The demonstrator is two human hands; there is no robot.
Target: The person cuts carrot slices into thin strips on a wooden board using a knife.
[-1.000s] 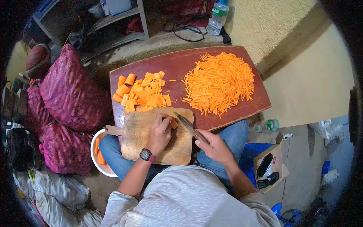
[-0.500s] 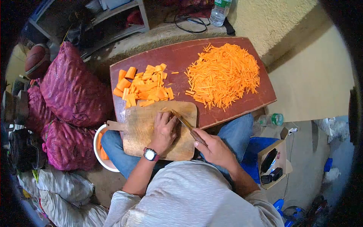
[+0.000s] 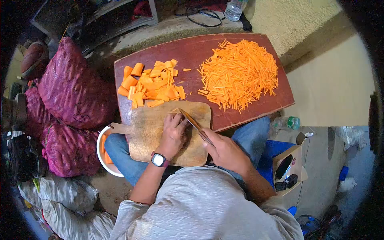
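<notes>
A wooden cutting board (image 3: 145, 138) lies across my lap, its far edge at the low red table (image 3: 188, 52). My left hand (image 3: 172, 136), with a watch at the wrist, rests on the board with fingers curled down on a carrot piece (image 3: 175, 110), mostly hidden under the fingertips. In my right hand (image 3: 224, 150) is a knife (image 3: 192, 121), gripped by its handle, the blade slanting up-left beside the left fingers. Beyond the board sit cut carrot chunks and slices (image 3: 154, 86). A large heap of thin carrot sticks (image 3: 240, 76) covers the table's right side.
Pink mesh sacks (image 3: 76, 96) stand at the left, near a white tub (image 3: 102, 156) with carrots by my knee. On the right are a plastic bottle (image 3: 287, 123) and a cardboard box (image 3: 290, 168). Another bottle (image 3: 234, 11) stands on the ledge behind the table.
The view has shifted slightly. The knife still slants beside my left fingers, and both hands keep nearly the same places on the board.
</notes>
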